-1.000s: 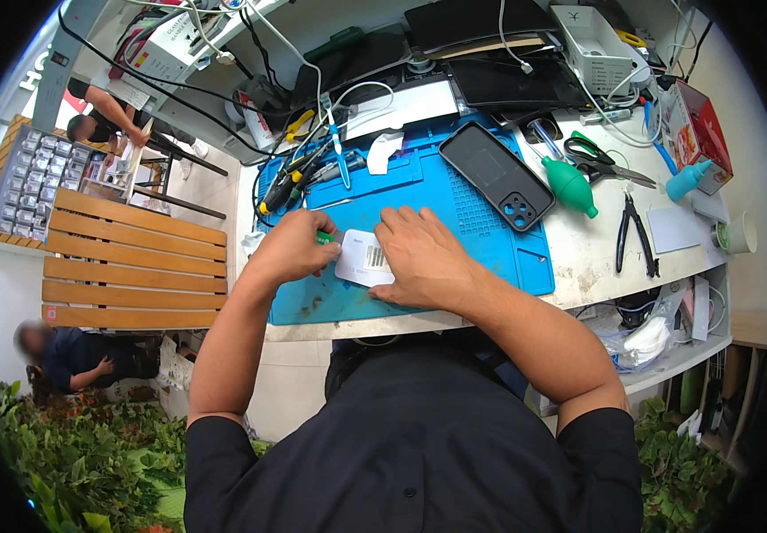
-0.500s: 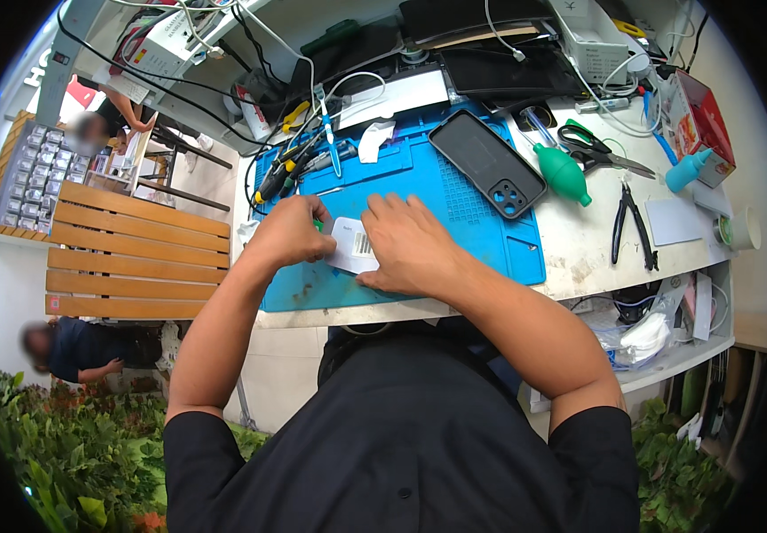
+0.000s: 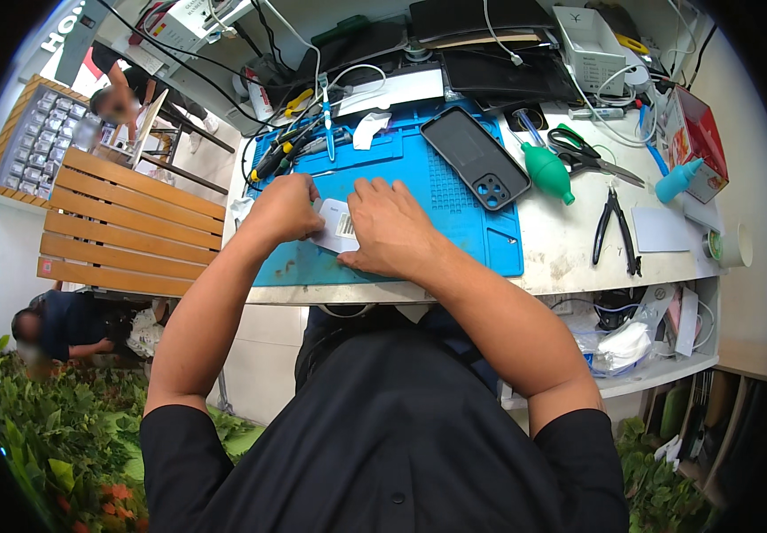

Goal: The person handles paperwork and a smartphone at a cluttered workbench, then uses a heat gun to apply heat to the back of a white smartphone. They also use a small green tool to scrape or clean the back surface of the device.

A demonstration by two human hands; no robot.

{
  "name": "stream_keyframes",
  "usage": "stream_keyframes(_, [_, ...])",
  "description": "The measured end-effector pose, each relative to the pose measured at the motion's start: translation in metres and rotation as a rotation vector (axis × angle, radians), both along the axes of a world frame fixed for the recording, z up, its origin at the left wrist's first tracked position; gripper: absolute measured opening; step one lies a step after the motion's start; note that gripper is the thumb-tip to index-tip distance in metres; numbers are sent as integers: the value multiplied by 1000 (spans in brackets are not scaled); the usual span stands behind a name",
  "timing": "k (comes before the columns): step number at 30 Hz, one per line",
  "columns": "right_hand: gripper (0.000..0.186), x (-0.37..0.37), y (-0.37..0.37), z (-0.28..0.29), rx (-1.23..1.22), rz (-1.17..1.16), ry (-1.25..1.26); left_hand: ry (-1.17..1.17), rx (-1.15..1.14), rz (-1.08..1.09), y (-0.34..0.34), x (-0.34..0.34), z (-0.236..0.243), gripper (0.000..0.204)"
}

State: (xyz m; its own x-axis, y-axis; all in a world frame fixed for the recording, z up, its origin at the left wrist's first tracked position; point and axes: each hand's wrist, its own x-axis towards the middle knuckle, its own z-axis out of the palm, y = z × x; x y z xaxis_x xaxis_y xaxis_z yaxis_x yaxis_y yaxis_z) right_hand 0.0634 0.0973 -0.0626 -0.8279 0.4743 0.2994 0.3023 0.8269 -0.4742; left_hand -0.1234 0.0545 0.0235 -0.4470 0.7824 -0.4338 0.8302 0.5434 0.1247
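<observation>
A small white flat piece with rounded corners and a barcode label (image 3: 337,226) lies low over the blue work mat (image 3: 299,266). My left hand (image 3: 284,210) is closed at its left edge, thumb and fingers pinched together. Across its right side rests my right hand (image 3: 389,229), thumb at the near edge and fingers bent over the far part. Both palms face down, and they hide the ends of the piece. To the right on the mat lies a black phone case with a camera cutout (image 3: 476,160).
Screwdrivers and pliers (image 3: 277,160) lie at the mat's far left. Right of the mat are a green air blower (image 3: 548,173), black scissors (image 3: 592,155), black nippers (image 3: 614,233) and a light-blue bottle (image 3: 679,180). A slatted wooden bench (image 3: 135,222) stands to the left; two people are beyond.
The whole view has shifted slightly, so the bench and mat sit differently in it. Both hands stay on the white piece, with the right hand's fingers drawn slightly closer together.
</observation>
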Motion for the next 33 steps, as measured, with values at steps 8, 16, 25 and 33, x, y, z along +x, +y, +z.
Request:
stream_keyframes(8, [63,0,-3,1,16,4,-11,241,177,-317,-11,-13,-22,30])
stream_keyframes(16, [64,0,-1,0,9,-10,-15,-174,56,9,0,-18,-7,28])
stream_keyframes(25, [65,1,0,4,-32,1,-52,-343,51,-8,0,-37,-12,24])
stream_keyframes(33, [64,1,0,7,-46,10,-63,-382,32,16,2,-41,-12,26])
